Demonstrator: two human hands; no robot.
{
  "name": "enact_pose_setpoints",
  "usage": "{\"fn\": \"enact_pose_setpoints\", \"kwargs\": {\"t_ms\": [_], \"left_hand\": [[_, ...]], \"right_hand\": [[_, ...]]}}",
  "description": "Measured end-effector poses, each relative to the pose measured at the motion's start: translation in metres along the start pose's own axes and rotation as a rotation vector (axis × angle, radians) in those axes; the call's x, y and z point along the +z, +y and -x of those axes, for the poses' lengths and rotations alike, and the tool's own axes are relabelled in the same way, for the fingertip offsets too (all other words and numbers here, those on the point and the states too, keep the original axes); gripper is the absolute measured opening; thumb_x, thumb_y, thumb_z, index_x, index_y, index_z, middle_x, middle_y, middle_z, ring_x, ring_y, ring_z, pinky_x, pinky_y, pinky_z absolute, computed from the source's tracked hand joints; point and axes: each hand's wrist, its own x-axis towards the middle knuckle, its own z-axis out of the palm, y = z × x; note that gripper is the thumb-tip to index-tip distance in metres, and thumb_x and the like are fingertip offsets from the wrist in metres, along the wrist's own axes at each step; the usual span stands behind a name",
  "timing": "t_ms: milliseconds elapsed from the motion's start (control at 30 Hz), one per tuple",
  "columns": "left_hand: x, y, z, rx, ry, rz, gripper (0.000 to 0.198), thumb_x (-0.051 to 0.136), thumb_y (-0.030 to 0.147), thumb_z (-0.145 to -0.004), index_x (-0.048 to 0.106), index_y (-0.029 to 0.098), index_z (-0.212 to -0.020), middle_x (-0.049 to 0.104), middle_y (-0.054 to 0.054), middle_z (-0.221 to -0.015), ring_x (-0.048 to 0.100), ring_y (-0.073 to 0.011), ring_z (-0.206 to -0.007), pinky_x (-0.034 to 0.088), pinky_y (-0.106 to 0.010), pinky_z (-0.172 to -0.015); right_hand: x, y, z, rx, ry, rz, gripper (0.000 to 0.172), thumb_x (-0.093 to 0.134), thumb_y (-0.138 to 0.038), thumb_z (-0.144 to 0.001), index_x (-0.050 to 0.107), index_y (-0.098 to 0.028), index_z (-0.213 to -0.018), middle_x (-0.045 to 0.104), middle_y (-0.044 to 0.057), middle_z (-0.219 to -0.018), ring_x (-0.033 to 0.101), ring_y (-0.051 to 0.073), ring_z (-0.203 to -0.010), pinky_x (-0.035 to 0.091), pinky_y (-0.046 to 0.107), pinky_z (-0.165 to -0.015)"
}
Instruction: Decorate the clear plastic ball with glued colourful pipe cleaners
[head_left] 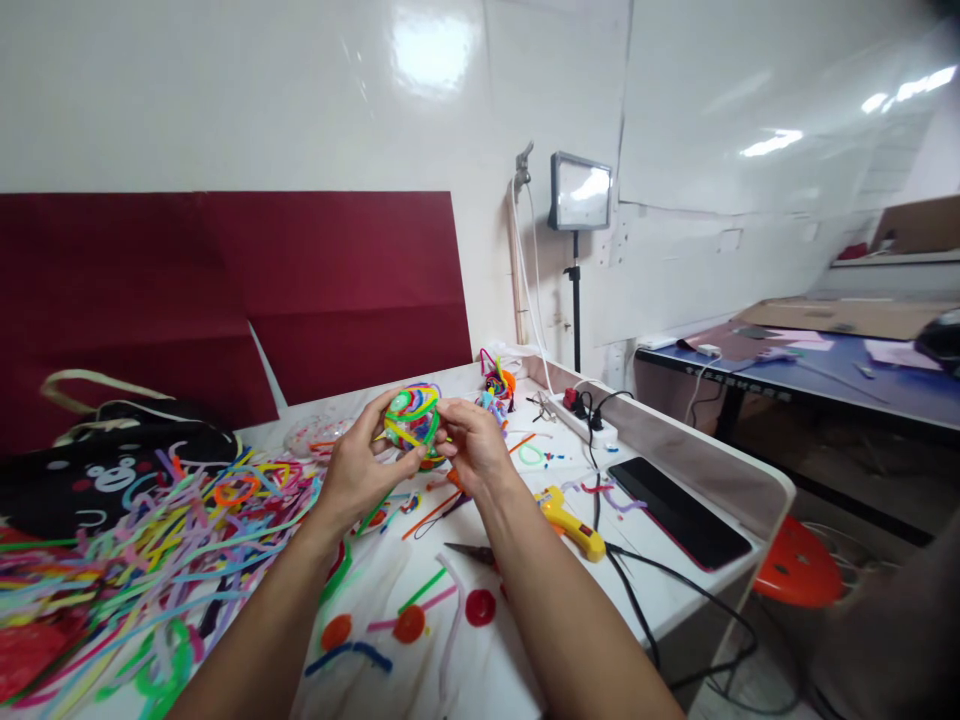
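Note:
Raised over the table's middle is a rounded ornament of coiled, multicoloured pipe cleaners, green, yellow, blue and red. My left hand grips it from the left, with the thumb along its lower edge. On its right side, the fingers of my right hand are pinched together against the ornament's edge; whether they hold a separate strand I cannot make out. Below my forearms lie pliers or scissors with dark pointed tips, partly hidden by my right arm. A yellow glue gun rests right of that arm.
Loose pipe cleaners pile up on the left beside a black bag. Red and orange discs lie in front. At right are a phone, a power strip and trailing cables. A lamp stands behind.

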Motion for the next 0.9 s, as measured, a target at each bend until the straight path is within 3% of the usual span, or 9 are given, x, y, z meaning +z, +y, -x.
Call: {"fn": "enact_pose_setpoints", "kwargs": {"t_ms": [400,900], "left_hand": [[-0.0025,0.0002,-0.0001,0.023,0.004,0.01,0.073,0.076,0.027,-0.067,0.05,0.019,-0.134,0.064,-0.013,-0.131,0.066,-0.0293,-0.115,0.059,-0.04,-0.091],[0.0013,0.0043,0.0015,0.047,0.022,-0.076,0.071,0.073,0.029,-0.068,0.051,0.018,-0.135,0.061,-0.013,-0.135,0.063,-0.0292,-0.118,0.058,-0.038,-0.091]], "right_hand": [[-0.0007,-0.0009,0.0013,0.008,-0.049,0.004,0.015,0.073,-0.021,-0.057,0.06,-0.014,-0.061,0.052,-0.003,-0.052,0.044,0.005,-0.046,0.02,0.015,-0.036],[-0.0017,0.0018,-0.0017,-0.032,0.028,0.023,0.01,0.066,-0.019,-0.055,0.058,-0.015,-0.058,0.05,-0.005,-0.047,0.04,0.005,-0.04,0.017,0.015,-0.036]]}}
